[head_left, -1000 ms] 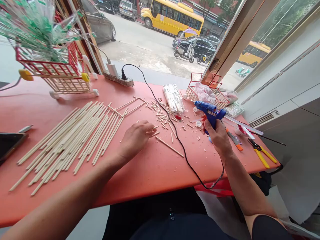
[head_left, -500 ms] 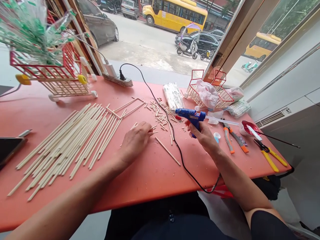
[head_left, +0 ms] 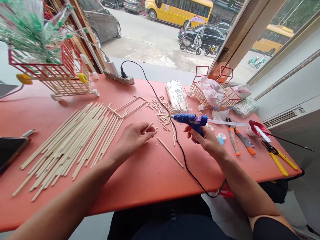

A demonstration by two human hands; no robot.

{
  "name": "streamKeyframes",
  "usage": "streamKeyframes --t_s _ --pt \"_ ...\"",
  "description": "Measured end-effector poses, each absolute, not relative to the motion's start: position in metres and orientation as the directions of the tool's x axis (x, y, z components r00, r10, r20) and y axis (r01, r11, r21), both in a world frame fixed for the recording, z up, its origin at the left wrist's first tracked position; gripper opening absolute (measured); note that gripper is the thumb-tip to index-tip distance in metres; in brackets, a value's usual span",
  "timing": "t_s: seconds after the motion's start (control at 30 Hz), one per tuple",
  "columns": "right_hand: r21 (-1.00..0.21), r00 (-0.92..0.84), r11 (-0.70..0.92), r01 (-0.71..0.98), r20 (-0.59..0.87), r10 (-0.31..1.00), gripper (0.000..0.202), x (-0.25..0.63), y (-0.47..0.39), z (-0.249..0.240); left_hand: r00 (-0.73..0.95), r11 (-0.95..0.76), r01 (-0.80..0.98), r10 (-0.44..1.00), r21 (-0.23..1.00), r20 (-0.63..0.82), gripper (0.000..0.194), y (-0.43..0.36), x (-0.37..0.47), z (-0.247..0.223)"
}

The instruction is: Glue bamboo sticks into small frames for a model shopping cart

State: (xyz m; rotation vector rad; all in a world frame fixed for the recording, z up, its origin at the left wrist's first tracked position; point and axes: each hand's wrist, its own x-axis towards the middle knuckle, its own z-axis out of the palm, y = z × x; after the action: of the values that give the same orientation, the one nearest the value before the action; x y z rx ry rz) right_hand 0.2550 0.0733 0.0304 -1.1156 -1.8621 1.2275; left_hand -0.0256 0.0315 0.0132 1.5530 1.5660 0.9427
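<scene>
Between thumb and fingers my left hand [head_left: 135,136] pinches a short wooden stick [head_left: 148,127], which points up and to the right. My right hand [head_left: 206,138] is wrapped round the handle of a blue glue gun [head_left: 191,120]. Its nozzle points left toward my left hand, a little way off, and a clear glue stick [head_left: 226,122] juts from its back end. A frame of thin sticks [head_left: 133,107] lies beyond my left hand. One long loose stick [head_left: 170,152] rests on the table between my hands. Short cut pieces [head_left: 160,110] are scattered behind them.
Many long sticks [head_left: 65,143] lie left on the orange table [head_left: 140,186]. The gun's black cord [head_left: 181,150] runs to a power strip [head_left: 120,78]. Stick-built carts [head_left: 65,80] [head_left: 217,90] stand at the back. Pliers [head_left: 233,138], yellow-handled cutters [head_left: 278,160] and a red cup [head_left: 253,128] lie right.
My left hand has lifted slightly and turned, with the short stick now showing in its pinch. The glue gun has dropped a little and come more level, its nozzle slightly nearer my left hand.
</scene>
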Motion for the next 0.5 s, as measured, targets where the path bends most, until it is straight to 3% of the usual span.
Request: streamKeyframes --t_s 0.1,0.2,0.3,0.5 --pt "-0.921 -0.433 0.223 0.32 0.067 0.899 0.045 0.255 0.074 0.03 0.003 -0.071 0.623 0.996 0.779 0.088 0.013 0.031 -0.02 0.011" --pt "-0.916 -0.435 0.235 0.326 0.076 0.897 0.045 0.255 0.075 0.03 0.011 -0.108 0.686 0.99 0.719 0.139 0.022 0.03 -0.02 0.009" --pt "-0.911 -0.432 0.238 0.337 0.075 0.899 0.046 0.255 0.075 0.03 -0.007 -0.103 0.703 0.989 0.703 0.151 0.029 0.031 -0.027 0.009" --pt "-0.906 -0.432 0.251 0.339 0.087 0.898 0.046 0.255 0.075 0.03 0.042 -0.116 0.688 0.992 0.716 0.121 0.014 0.033 -0.036 0.009"
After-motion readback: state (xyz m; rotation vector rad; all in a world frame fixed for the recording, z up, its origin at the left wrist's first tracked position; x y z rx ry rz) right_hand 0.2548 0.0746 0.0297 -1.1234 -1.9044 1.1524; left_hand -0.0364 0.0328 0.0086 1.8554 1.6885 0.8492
